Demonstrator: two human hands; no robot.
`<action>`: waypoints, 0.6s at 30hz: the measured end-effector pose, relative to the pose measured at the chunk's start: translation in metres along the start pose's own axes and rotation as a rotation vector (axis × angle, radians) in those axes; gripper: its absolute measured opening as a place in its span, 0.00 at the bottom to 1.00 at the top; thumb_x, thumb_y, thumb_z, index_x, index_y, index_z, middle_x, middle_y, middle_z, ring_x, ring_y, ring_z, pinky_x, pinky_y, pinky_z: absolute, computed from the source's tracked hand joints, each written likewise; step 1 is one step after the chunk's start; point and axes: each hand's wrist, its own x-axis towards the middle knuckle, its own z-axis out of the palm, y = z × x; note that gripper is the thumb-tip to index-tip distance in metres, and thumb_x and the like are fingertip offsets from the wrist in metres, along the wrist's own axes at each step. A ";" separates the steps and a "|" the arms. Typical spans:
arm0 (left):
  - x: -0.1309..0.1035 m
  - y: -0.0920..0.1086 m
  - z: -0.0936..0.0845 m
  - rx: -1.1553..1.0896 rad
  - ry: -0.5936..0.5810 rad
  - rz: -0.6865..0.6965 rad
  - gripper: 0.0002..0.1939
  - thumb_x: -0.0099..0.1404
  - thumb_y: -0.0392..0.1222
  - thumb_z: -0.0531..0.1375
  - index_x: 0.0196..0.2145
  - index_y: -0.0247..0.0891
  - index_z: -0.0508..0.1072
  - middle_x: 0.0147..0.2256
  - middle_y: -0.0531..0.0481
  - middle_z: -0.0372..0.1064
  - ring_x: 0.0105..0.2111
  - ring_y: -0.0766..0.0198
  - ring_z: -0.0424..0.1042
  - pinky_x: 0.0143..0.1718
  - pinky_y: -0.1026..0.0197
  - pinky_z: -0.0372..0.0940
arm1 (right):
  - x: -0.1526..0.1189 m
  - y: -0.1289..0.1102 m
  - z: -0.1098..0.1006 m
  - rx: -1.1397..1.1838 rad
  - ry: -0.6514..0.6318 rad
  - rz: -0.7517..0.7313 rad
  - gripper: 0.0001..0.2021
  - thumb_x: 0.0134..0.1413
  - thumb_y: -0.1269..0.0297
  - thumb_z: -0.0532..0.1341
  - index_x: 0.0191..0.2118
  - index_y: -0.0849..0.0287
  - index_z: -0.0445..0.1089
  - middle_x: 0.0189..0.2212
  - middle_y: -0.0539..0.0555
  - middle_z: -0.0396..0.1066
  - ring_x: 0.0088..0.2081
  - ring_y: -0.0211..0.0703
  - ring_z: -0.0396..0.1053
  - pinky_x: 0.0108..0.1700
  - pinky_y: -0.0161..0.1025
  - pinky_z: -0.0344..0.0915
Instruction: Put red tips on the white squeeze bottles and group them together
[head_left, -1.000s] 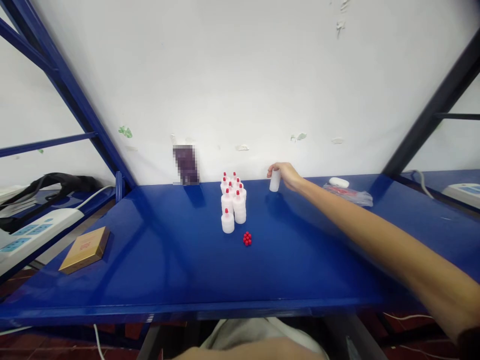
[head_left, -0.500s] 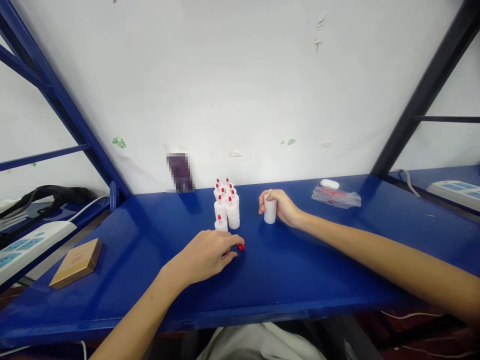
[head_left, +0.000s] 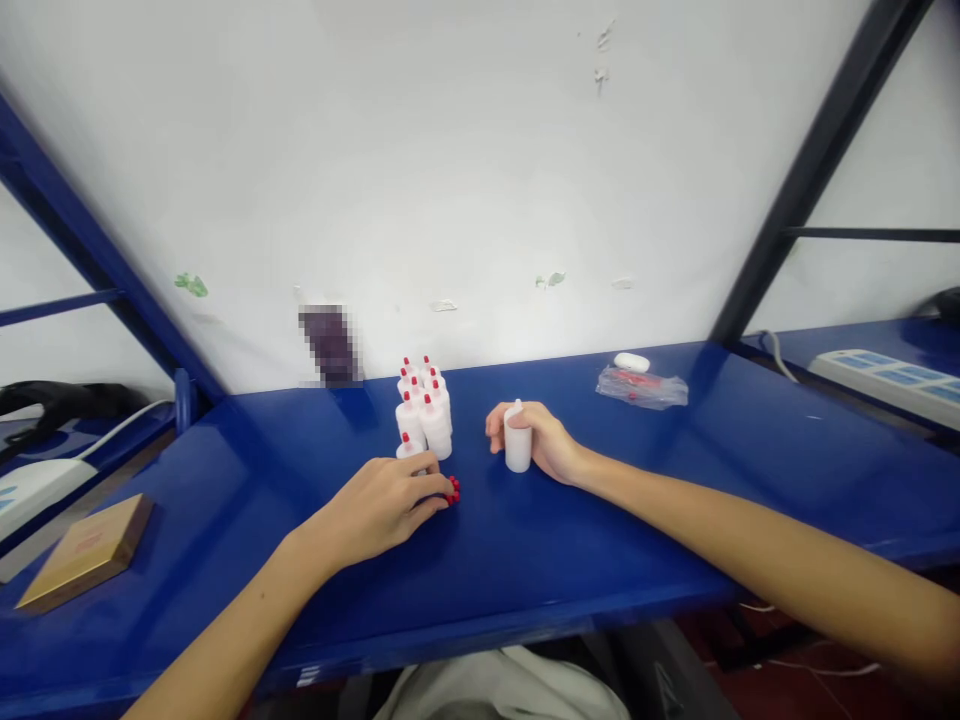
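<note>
Several white bottles with red caps stand grouped on the blue table. My left hand is low in front of them, its fingertips touching a small pile of red caps; whether a cap is between the fingers cannot be made out. To the right, my right hand is wrapped round a white bottle, which is upright and has a bare white nozzle with no red cap.
At the left lies a gold box. A clear plastic bag with red pieces and a white oval case are at the back right. White power strips flank the table. A wall rises behind it.
The view has shifted right, so things appear further left. My right hand has brought the white bottle slightly nearer. The fingers of my left hand have bent in over the red caps.
</note>
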 end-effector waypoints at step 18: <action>-0.001 0.012 -0.004 -0.229 0.150 0.014 0.08 0.72 0.38 0.54 0.42 0.39 0.74 0.37 0.49 0.72 0.33 0.67 0.71 0.36 0.66 0.65 | -0.019 -0.009 0.014 -0.308 -0.191 -0.083 0.09 0.57 0.60 0.59 0.41 0.58 0.67 0.24 0.48 0.68 0.25 0.38 0.65 0.30 0.36 0.62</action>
